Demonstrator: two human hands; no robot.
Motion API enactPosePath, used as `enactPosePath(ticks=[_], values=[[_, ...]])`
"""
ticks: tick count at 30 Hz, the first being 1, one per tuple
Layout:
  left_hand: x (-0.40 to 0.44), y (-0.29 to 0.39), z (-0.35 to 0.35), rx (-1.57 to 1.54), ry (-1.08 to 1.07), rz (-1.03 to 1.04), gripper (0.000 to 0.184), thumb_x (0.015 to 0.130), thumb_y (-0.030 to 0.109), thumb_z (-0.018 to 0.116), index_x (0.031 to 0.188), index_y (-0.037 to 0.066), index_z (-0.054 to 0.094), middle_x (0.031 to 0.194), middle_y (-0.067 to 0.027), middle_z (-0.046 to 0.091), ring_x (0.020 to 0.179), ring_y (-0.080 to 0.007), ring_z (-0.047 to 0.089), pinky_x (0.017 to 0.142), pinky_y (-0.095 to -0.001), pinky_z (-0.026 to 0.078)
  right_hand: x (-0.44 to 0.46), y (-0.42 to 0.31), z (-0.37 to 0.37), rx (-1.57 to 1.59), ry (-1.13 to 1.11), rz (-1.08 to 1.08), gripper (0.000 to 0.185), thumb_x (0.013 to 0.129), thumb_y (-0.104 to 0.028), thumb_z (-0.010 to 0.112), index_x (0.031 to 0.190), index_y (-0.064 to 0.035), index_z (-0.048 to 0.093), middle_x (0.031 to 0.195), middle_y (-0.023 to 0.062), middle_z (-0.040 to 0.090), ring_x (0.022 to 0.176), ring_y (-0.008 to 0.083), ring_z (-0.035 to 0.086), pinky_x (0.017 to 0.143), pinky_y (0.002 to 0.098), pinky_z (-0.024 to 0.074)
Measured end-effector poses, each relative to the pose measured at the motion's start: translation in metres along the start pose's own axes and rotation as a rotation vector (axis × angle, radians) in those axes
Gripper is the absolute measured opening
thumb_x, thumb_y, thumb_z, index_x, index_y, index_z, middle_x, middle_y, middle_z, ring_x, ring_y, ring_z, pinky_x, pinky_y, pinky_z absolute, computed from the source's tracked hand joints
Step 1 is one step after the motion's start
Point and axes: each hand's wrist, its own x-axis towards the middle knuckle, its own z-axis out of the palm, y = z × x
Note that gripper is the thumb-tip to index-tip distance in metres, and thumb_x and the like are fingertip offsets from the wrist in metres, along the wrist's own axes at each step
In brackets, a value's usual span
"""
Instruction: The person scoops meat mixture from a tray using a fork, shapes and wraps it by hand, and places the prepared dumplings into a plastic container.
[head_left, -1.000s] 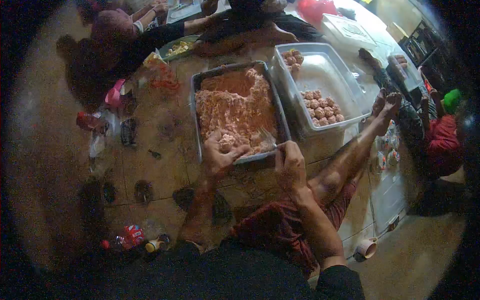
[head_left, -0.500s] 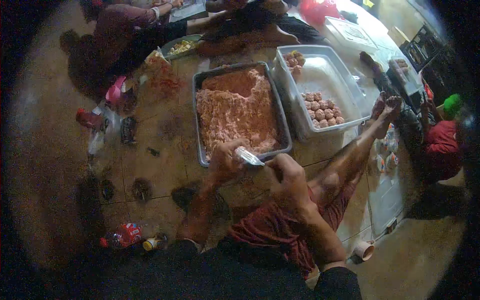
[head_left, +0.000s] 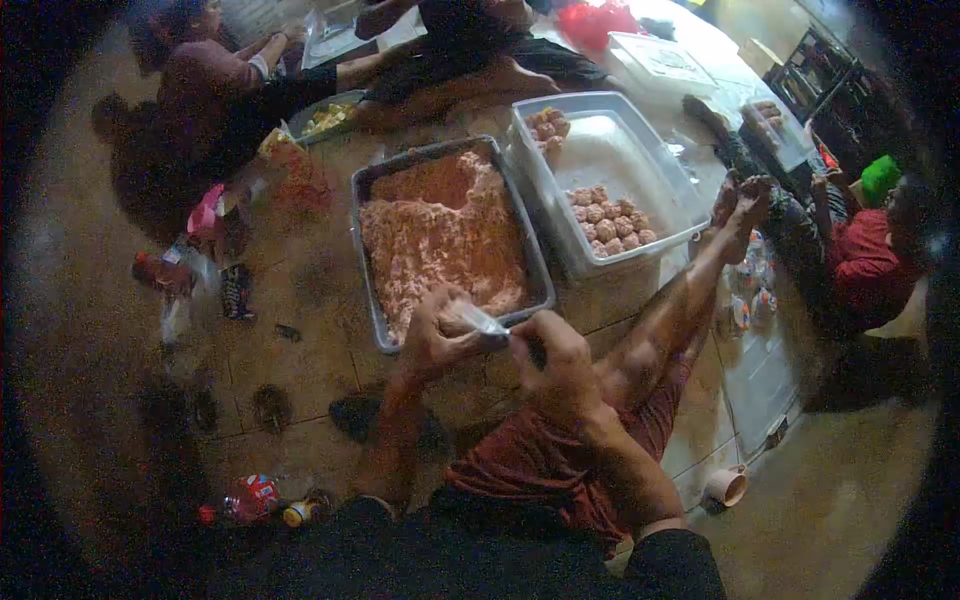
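Note:
In front of my lap, a small shiny, pale piece [head_left: 482, 319] spans the gap between my hands; it may be clear plastic or metal, and its kind is not plain. My left hand [head_left: 437, 335] closes around its left end, fingers curled, by the near rim of a grey tub [head_left: 546, 262]. Pinching the narrow right end is my right hand [head_left: 562, 365], thumb and fingers together. Inside the tub lies pink minced meat [head_left: 440, 240], scooped lower at the far side. A clear plastic bin [head_left: 672, 160] beside it holds several meatballs [head_left: 610, 220] in two groups.
A bottle with a red label [head_left: 255, 497] and a yellow-capped bottle [head_left: 300, 513] lie at lower left. A pink cup [head_left: 727, 487] rests on its side at lower right. Other people sit at upper left, top and right. A lidded clear box [head_left: 660, 62] stands at the back.
The view has shifted, so the tub and bin appear further left. Both hands stay together at the shiny piece, which now looks more tilted down toward my right hand.

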Motion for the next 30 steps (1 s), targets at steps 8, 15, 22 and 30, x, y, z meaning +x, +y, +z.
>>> enactPosePath(ticks=[8, 15, 22, 30], values=[[0.003, 0.025, -0.009, 0.038, -0.136, 0.205, 0.043, 0.086, 0.034, 0.08, 0.111, 0.002, 0.066, 0.112, -0.0117, 0.072, 0.106, -0.0176, 0.067, 0.092, -0.0335, 0.052, -0.006, -0.016, -0.009, 0.097, 0.051, 0.115, 0.008, 0.09, -0.004, 0.068, 0.094, 0.0, 0.063, 0.081, 0.0162, 0.064, 0.075, 0.0259, 0.066, 0.068, 0.0362, 0.0516], [-0.002, 0.012, -0.004, -0.111, -0.104, 0.07, 0.035, 0.083, 0.028, 0.083, 0.101, 0.003, 0.068, 0.102, -0.0102, 0.073, 0.097, -0.0162, 0.069, 0.084, -0.0333, 0.055, -0.019, -0.02, -0.014, 0.047, 0.022, 0.072, 0.009, 0.09, -0.003, 0.068, 0.095, 0.0009, 0.062, 0.083, 0.0168, 0.064, 0.075, 0.0229, 0.066, 0.068, 0.0352, 0.0516], [0.001, -0.014, -0.001, -0.007, -0.011, 0.13, 0.036, 0.076, 0.026, 0.087, 0.095, 0.002, 0.067, 0.093, -0.01, 0.071, 0.086, -0.018, 0.069, 0.076, -0.0341, 0.057, -0.02, -0.016, -0.009, 0.07, -0.065, 0.134, 0.007, 0.089, -0.002, 0.067, 0.092, 0.0001, 0.061, 0.082, 0.0162, 0.063, 0.075, 0.0284, 0.064, 0.068, 0.0373, 0.051], [0.002, 0.04, -0.001, 0.191, -0.063, -0.113, 0.032, 0.079, 0.025, 0.085, 0.093, 0.004, 0.067, 0.092, -0.0079, 0.071, 0.089, -0.0145, 0.067, 0.075, -0.0325, 0.056, -0.015, -0.022, -0.006, 0.045, -0.016, 0.064, 0.006, 0.09, -0.004, 0.067, 0.092, -0.0004, 0.062, 0.08, 0.0153, 0.063, 0.072, 0.0268, 0.065, 0.067, 0.0363, 0.0512]])
